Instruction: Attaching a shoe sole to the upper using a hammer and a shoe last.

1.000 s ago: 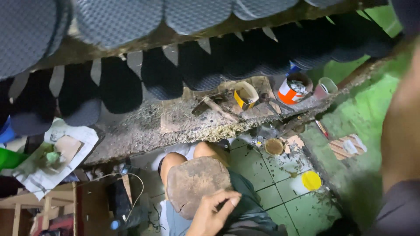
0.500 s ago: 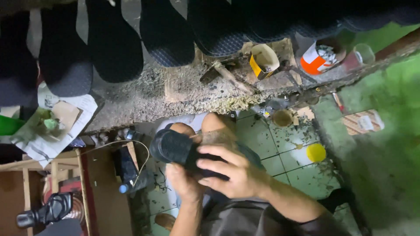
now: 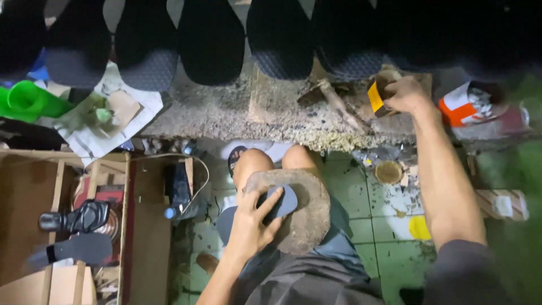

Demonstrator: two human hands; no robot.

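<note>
My left hand (image 3: 251, 223) presses a dark grey shoe sole (image 3: 279, 202) flat against a round brown stone slab (image 3: 307, 212) that rests on my knees. My right hand (image 3: 405, 93) reaches forward to a small yellow-and-brown glue can (image 3: 377, 93) on the rough concrete ledge (image 3: 226, 116), with the fingers at the can's rim. A wooden-handled tool (image 3: 339, 104) lies on the ledge just left of the can.
A row of dark soles (image 3: 209, 39) leans along the ledge's back. An orange-and-white tin (image 3: 466, 107) stands at the right. A green bottle (image 3: 25, 101) and paper lie at the left. A wooden crate (image 3: 84, 226) holds sandals. A round lid (image 3: 388, 171) sits on green floor tiles.
My right hand has left the sole on my lap and stretched out to the glue can on the ledge. My left hand stays on the sole. The view has tilted down.
</note>
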